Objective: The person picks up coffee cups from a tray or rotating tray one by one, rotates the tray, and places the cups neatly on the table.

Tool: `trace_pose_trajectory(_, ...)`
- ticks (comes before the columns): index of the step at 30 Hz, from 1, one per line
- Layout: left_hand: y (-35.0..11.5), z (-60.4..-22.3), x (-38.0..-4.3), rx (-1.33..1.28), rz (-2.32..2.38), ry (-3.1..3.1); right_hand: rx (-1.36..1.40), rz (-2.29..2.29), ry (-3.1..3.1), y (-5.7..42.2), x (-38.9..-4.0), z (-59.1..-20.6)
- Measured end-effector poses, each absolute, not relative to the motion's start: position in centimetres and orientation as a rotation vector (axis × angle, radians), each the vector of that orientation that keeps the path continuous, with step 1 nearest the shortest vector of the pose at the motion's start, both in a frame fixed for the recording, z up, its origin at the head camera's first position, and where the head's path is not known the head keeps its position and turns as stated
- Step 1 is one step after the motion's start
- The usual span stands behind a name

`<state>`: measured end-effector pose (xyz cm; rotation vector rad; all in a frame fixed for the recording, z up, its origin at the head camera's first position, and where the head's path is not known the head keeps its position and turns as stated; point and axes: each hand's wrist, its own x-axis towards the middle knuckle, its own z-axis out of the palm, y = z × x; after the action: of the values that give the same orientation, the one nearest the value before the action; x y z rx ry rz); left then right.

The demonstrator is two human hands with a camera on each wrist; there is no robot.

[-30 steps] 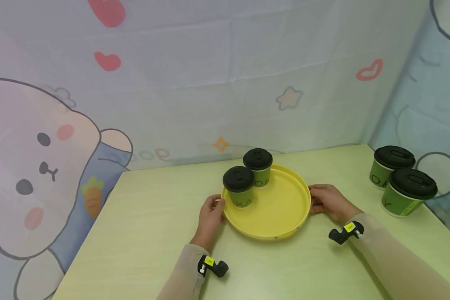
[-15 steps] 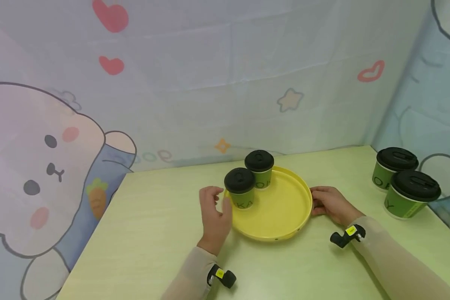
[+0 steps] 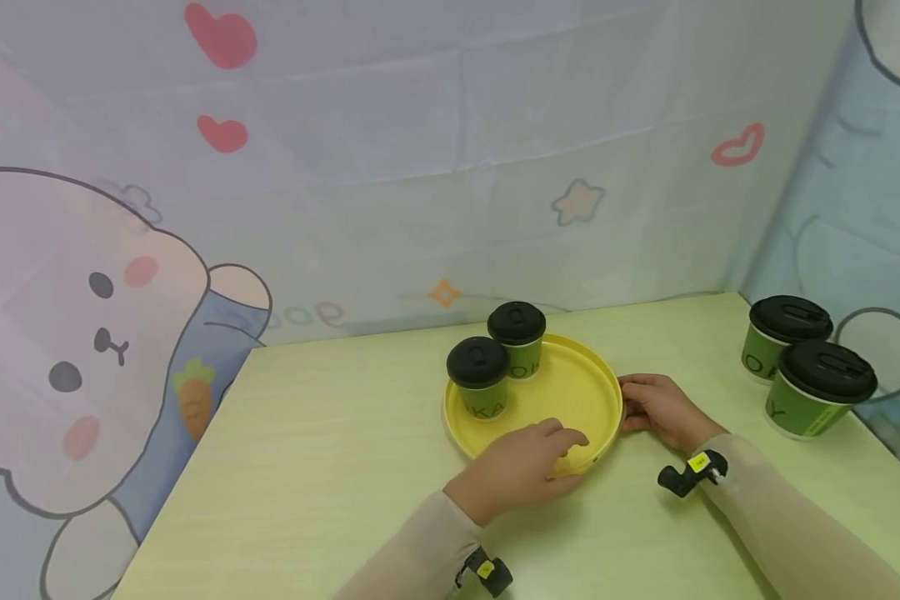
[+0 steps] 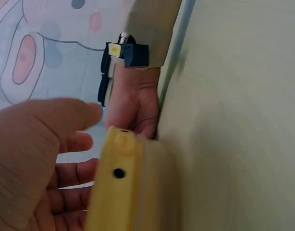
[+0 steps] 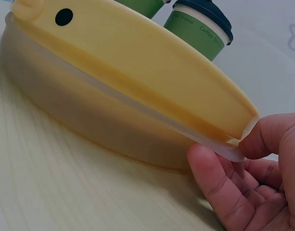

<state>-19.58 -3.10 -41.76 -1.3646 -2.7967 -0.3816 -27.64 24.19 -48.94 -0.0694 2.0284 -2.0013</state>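
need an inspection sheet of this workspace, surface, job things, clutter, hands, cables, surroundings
Surface: pale table, faint wood grain
Job's things: yellow tray; near tray cup and far tray cup, both lidded, upright
Clutter: front right cup and back right cup, lidded, off the tray
Hands: left hand by tray's near edge, contact unclear; right hand holds tray's right edge
Cables: nothing seen
Surroundings: cartoon-printed backdrop

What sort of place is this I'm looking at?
Despite the lidded coffee cups, this looks like a staged recording corner, not a working café: a cartoon-printed cloth backdrop hangs behind the pale table, and wrist cameras are worn over the sleeves.
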Motion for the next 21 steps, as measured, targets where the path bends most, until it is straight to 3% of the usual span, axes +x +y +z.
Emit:
trace_pose_trajectory(8,-2.0,-42.4,-19.2,-1.24,-0.312,-2.887,-0.078,-1.984,2.048,24.1,-27.7,-48.9)
trace_pose_trajectory(21,-2.3,-43.0,-19.4,-1.264,-0.347,-2.894,-0.051,-1.995,2.056,24.2,-27.7,-49.0)
